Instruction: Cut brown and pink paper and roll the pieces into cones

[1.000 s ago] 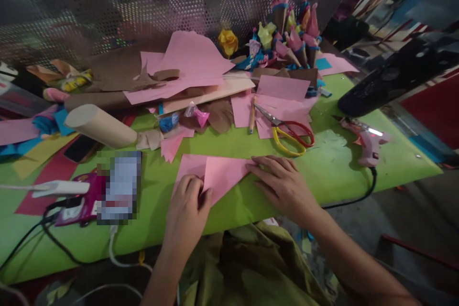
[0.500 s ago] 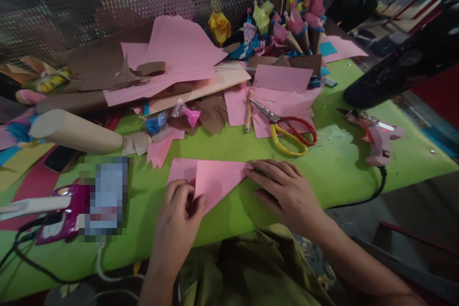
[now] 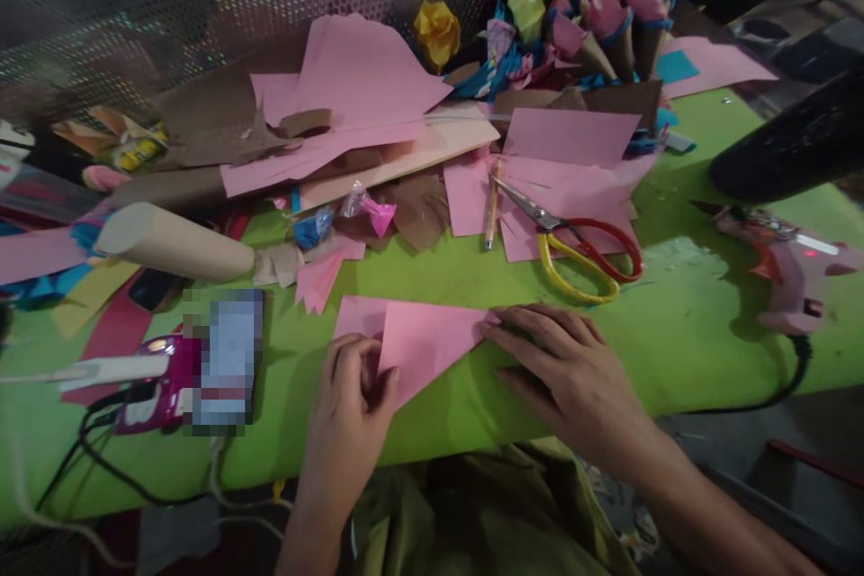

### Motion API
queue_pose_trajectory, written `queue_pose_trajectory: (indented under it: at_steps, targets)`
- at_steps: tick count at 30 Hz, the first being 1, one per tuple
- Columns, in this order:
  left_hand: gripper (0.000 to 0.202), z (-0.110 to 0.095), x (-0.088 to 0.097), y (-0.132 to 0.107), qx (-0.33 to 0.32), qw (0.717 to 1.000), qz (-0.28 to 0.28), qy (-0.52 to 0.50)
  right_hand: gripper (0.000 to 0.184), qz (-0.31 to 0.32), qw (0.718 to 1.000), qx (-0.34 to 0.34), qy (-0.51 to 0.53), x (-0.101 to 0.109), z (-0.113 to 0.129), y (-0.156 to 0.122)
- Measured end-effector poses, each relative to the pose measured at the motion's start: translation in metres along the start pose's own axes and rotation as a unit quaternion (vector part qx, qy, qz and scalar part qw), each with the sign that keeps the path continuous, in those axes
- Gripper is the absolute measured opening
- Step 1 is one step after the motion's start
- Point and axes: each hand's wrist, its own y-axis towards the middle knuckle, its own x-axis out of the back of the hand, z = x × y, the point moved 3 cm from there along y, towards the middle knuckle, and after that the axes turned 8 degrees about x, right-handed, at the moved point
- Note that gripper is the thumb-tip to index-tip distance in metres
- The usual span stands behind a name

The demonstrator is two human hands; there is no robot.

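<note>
A folded sheet of pink paper (image 3: pixel 432 342) lies on the green table in front of me, one flap brought across so that it tapers to a point at the right. My left hand (image 3: pixel 355 391) pinches the sheet's left part, with thumb and curled fingers at the flap's edge. Resting on the pointed right end are the fingertips of my right hand (image 3: pixel 560 355), its fingers stretched out and the thumb apart. Just beyond that hand lie scissors (image 3: pixel 580 256) with one red and one yellow handle, beside a pencil (image 3: pixel 493 202).
A pink hot glue gun (image 3: pixel 793 265) lies on the right near a dark cylinder (image 3: pixel 783 144). To the left are a phone (image 3: pixel 229 360), a magenta power bank (image 3: pixel 162 387) with cables, and a cardboard tube (image 3: pixel 175 243). Pink paper (image 3: pixel 364 81) and paper flowers (image 3: pixel 607 9) fill the back.
The camera view has swung slightly, so everything appears farther right. Both hands keep nearly the same hold on the folded pink paper.
</note>
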Motion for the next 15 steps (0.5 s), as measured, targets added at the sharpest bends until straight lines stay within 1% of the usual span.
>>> queue_pose_trajectory:
  at_steps: [2, 4, 10, 15]
  targets:
    - [0.029, 0.001, 0.0, -0.0011, 0.008, 1.0, 0.003, -0.005, 0.042, -0.001, 1.0, 0.0, 0.007, 0.0, -0.0004, -0.0005]
    - [0.037, 0.0013, -0.0001, -0.0023, 0.007, 1.0, 0.012, -0.002, 0.042, -0.002, 1.0, 0.0, 0.013, 0.0003, -0.0007, -0.0009]
    - [0.037, -0.0013, -0.0007, -0.0058, -0.035, 0.998, 0.037, 0.043, 0.042, -0.012, 1.0, 0.012, 0.008, 0.0014, -0.0004, -0.0003]
    - [0.039, -0.0028, -0.0031, -0.0073, -0.068, 0.993, 0.026, 0.092, 0.038, -0.012, 1.0, 0.018, 0.002, 0.0004, -0.0015, -0.0017]
